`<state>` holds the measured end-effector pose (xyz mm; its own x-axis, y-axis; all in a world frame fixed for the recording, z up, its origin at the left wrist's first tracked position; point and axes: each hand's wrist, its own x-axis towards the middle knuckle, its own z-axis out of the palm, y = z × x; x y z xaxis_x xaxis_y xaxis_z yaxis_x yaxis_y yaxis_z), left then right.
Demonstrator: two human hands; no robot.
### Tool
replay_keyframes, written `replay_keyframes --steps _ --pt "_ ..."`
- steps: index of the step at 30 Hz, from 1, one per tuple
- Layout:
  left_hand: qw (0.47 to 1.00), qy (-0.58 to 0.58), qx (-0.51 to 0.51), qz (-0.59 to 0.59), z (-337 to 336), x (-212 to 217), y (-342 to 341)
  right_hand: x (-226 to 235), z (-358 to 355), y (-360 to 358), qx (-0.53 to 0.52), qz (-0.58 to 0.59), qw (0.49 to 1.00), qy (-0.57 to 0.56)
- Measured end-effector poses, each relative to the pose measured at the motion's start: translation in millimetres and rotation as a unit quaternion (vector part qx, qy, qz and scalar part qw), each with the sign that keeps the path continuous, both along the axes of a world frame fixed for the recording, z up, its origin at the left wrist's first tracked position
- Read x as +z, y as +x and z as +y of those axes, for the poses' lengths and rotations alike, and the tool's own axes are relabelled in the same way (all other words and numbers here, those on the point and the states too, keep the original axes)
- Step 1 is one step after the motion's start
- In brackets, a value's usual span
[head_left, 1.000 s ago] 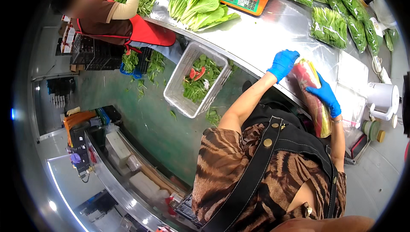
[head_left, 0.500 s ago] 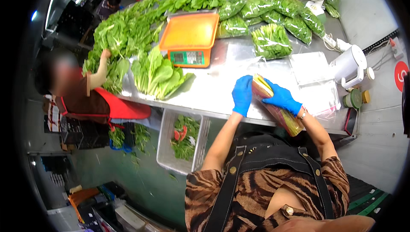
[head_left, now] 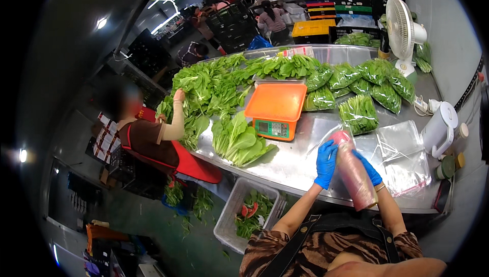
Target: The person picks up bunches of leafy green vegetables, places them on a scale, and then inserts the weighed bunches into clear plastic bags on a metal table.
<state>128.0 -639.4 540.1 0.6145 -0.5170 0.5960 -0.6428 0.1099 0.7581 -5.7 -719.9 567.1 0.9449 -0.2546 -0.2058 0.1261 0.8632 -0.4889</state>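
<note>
At the tabletop's left edge a co-worker in a red apron (head_left: 153,149) reaches into the heap of loose leafy greens (head_left: 209,86), as half a second ago. Right of it, the orange weighing scale (head_left: 276,110) sits mid-tabletop; it and the sealed bags of greens (head_left: 359,81) now show nearer the picture's centre, as the view has swung. At the shiny steel tabletop's (head_left: 290,162) near edge, the left hand (head_left: 326,164) in a blue glove grips the side of the clear plastic bag of reddish-pink produce (head_left: 352,172), fingers wrapped round it. The bag stands more upright than before, its top tilted away. The right hand (head_left: 368,167), also blue-gloved, clasps its far side. Flat clear bags (head_left: 405,160) lie just right.
</note>
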Motion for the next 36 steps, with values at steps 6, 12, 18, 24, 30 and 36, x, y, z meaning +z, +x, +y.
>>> replay_keyframes --steps 6,12,18,24,30,36 --pt "0.996 0.043 -0.073 -0.042 -19.0 12.0 19.6 -1.0 -9.1 11.2 0.004 0.130 0.939 -0.318" --pt "0.993 0.013 -0.062 -0.100 -19.6 44.8 39.5 42.0 4.9 8.0 -0.008 0.020 0.999 0.048" --pt "0.987 0.009 -0.112 -0.112 -29.8 57.6 26.2 8.4 -4.9 40.2 -0.125 0.085 0.886 -0.439" --pt "0.973 0.021 -0.056 -0.221 -16.1 84.1 21.7 3.1 -11.0 41.4 -0.209 0.101 0.892 -0.389" --pt "0.831 -0.051 -0.201 0.517 -20.9 14.9 51.7 23.0 -11.9 37.9 -0.185 0.159 0.849 -0.468" --pt "0.642 0.066 -0.400 0.651 -3.3 -64.3 5.5 -33.3 -29.7 39.3 -0.110 0.288 0.737 -0.602"
